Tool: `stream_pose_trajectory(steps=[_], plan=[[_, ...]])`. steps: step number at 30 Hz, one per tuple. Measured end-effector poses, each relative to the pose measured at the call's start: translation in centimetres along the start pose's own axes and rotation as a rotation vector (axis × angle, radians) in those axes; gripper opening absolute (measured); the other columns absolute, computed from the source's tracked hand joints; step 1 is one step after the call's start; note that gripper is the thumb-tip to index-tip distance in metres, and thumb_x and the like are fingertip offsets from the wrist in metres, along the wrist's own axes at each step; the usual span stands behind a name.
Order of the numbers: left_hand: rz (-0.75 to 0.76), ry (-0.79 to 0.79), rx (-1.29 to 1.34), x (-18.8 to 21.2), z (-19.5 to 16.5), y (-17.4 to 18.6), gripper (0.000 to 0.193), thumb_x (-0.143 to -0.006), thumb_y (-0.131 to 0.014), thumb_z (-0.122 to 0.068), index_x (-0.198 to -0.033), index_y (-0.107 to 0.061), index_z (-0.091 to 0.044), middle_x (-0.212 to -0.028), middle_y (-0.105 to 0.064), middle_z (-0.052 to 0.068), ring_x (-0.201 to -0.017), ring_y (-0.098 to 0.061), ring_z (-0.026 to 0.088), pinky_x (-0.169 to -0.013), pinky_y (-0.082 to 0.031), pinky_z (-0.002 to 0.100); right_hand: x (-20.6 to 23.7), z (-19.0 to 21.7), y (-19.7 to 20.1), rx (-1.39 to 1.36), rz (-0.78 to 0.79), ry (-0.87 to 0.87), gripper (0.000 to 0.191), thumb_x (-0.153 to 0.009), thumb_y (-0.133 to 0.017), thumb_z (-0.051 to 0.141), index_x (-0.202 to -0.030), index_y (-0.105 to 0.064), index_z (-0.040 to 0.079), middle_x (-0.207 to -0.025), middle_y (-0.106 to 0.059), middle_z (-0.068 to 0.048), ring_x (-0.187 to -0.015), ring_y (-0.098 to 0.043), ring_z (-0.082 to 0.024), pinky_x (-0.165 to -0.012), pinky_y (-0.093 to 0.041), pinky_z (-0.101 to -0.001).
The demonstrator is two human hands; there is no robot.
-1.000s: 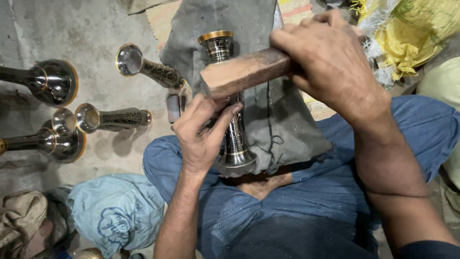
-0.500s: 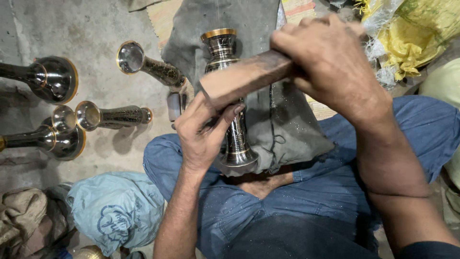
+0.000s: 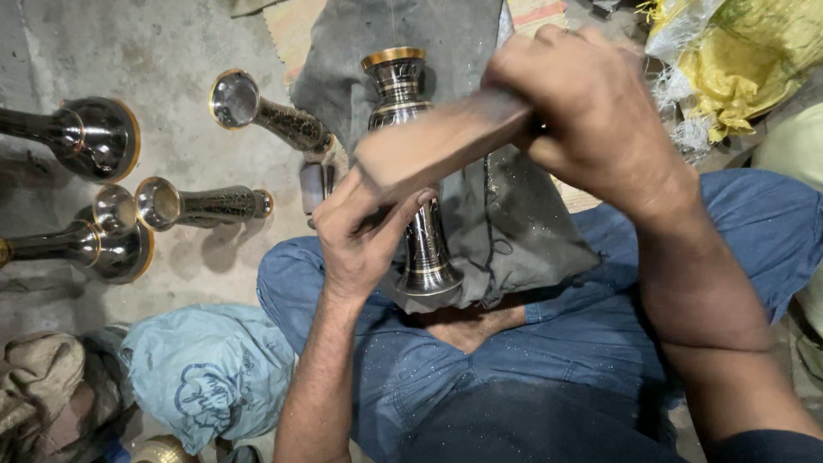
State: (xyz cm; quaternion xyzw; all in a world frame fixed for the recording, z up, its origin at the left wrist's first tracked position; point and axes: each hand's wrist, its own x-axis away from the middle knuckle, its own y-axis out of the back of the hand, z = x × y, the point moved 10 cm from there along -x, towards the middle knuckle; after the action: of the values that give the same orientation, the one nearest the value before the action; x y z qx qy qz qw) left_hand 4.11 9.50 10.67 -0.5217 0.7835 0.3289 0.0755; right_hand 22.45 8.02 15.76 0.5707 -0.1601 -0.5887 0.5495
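The left hand is closed around the engraved metal vase, upright on grey cloth over the lap. The right hand grips a wooden block, blurred, seemingly just above the left fingers. Similar vases lie left on bare concrete floor; a yellow sack crowds the right edge.
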Motion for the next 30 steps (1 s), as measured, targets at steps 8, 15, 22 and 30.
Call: stream_pose_trajectory(steps=[8, 15, 22, 30], plan=[[0.068, 0.189, -0.056, 0.3, 2.4, -0.5, 0.038, -0.084, -0.087, -0.004, -0.120, -0.076, -0.002, -0.092, -0.075, 0.011, -0.076, -0.066, 0.021, -0.070, -0.053, 0.032, 0.6, -2.5, -1.3, -0.505, -0.022, -0.179, 0.041, -0.086, -0.079, 0.002, -0.118, -0.054, 0.001, -0.102, -0.065, -0.013, -0.096, -0.067, -0.025, -0.083, -0.051, -0.0378], [0.089, 0.047, 0.046, 0.6, 2.2, -0.3, 0.027, -0.090, -0.084, -0.003, -0.116, -0.074, -0.003, -0.107, -0.075, 0.012, -0.097, -0.074, 0.019, -0.084, -0.058, 0.029, 0.7, -0.8, -1.4, -0.177, 0.013, 0.018, 0.034, -0.084, -0.078, -0.007, -0.110, -0.058, 0.002, -0.095, -0.063, -0.013, -0.094, -0.065, -0.027, -0.088, -0.051, -0.0410], [0.085, -0.018, 0.097, 0.8, 2.1, -0.2, 0.028, -0.093, -0.082, -0.002, -0.120, -0.072, -0.003, -0.116, -0.074, 0.013, -0.106, -0.075, 0.022, -0.092, -0.060, 0.032, 0.4, 0.0, -0.9, -0.167, -0.001, 0.083, 0.040, -0.076, -0.075, -0.010, -0.111, -0.057, -0.001, -0.095, -0.061, -0.017, -0.093, -0.061, -0.036, -0.083, -0.048, -0.0465], [0.098, 0.025, 0.145, 0.9, 3.1, -0.2, 0.028, -0.089, -0.081, 0.001, -0.116, -0.074, -0.001, -0.114, -0.074, 0.014, -0.107, -0.074, 0.023, -0.093, -0.059, 0.034, 0.3, 0.8, -0.7, -0.049, 0.015, 0.075, 0.043, -0.080, -0.075, -0.002, -0.116, -0.054, 0.002, -0.100, -0.060, -0.010, -0.098, -0.062, -0.029, -0.088, -0.048, -0.0402]])
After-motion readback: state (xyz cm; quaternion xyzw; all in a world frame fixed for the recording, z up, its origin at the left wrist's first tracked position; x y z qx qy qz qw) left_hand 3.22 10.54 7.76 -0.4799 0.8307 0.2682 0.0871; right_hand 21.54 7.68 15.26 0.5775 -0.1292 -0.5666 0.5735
